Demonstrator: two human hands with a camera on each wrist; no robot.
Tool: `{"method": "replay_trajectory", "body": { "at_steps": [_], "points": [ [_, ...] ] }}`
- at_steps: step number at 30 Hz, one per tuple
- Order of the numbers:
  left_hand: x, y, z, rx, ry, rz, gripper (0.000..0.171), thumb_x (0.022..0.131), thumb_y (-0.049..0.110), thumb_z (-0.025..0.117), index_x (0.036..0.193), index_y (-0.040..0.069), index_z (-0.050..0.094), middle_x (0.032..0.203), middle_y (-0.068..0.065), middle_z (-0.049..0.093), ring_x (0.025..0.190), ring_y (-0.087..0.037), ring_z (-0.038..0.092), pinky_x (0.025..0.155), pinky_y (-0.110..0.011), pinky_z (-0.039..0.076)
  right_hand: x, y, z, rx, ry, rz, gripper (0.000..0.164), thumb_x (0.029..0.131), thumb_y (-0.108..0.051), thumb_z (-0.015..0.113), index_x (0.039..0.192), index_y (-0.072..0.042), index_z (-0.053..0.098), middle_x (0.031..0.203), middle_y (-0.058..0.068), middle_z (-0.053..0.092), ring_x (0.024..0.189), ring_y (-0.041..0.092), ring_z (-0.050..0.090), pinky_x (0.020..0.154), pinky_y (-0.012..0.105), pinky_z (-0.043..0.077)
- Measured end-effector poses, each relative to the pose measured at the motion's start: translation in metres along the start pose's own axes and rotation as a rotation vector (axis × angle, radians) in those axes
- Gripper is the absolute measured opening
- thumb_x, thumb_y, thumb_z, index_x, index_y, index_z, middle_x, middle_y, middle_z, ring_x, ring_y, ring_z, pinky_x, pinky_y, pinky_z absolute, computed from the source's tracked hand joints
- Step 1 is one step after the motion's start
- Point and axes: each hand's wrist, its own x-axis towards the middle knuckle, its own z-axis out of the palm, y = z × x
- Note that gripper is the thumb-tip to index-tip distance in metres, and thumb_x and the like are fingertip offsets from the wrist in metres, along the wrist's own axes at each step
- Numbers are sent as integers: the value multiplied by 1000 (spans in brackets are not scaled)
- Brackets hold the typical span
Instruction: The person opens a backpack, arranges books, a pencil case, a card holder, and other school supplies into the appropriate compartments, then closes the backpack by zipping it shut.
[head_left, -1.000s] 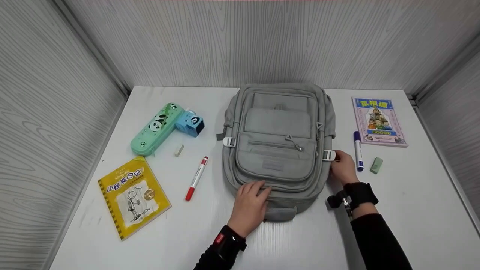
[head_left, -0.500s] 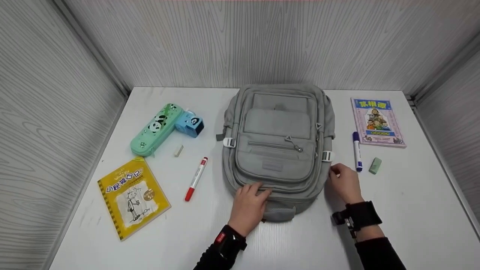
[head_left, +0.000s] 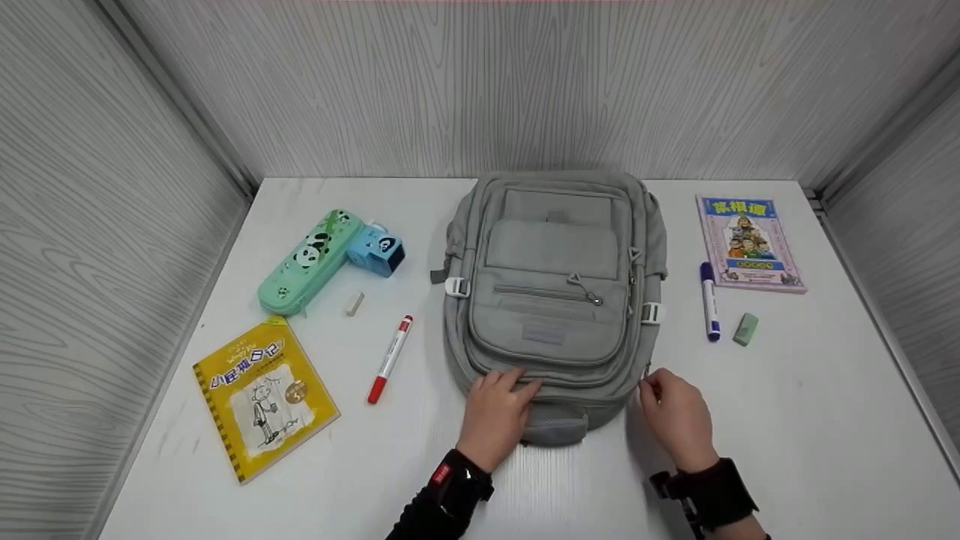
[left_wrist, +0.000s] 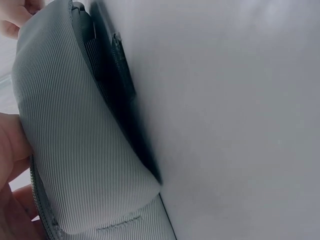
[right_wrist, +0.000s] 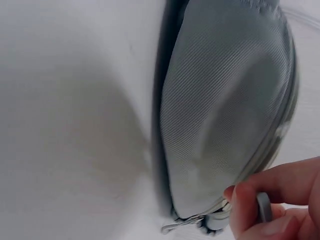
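A grey backpack lies flat on the white table, its carry handle toward me. My left hand rests on the bag's near edge beside the handle, fingers laid over the fabric. At the bag's lower right side, my right hand pinches a zipper pull. The right wrist view shows this grey zipper pull between thumb and fingers, close to the bag's seam. In the left wrist view, the fingers of my left hand touch the ribbed grey fabric.
Left of the bag lie a green panda pencil case, a blue box-shaped item, a white eraser, a red marker and a yellow book. To the right are a pink book, a blue marker and a green eraser.
My right hand has moved from the white side buckle down along the bag's right edge toward me, now with the zipper pull. My left hand has stayed in place.
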Motion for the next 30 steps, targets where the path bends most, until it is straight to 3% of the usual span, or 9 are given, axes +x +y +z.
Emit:
{"method": "replay_trajectory", "body": {
  "at_steps": [12,23,30],
  "points": [
    [1,0,-1,-25,-8,-7,24,88,23,74,111,26,76,118,-1,72,100,-18,67,80,-33,52,-45,-49,15,-49,-84,-95,18,91,-7,65,75,-10,57,66,-1,53,59,8,42,54,23,34],
    [2,-2,-1,-58,-12,-8,24,88,24,73,112,26,77,119,-1,72,100,-19,68,80,-34,53,-51,-84,49,1,-65,-308,23,87,-2,68,76,-11,50,67,-2,47,59,7,42,56,23,35],
    [0,-2,-2,-47,-18,-2,25,88,24,73,113,25,76,121,-2,72,98,-20,68,79,-34,53,-43,-82,50,55,-123,-302,12,89,-7,69,83,-10,60,71,-1,55,62,7,48,58,22,39]
  ]
}}
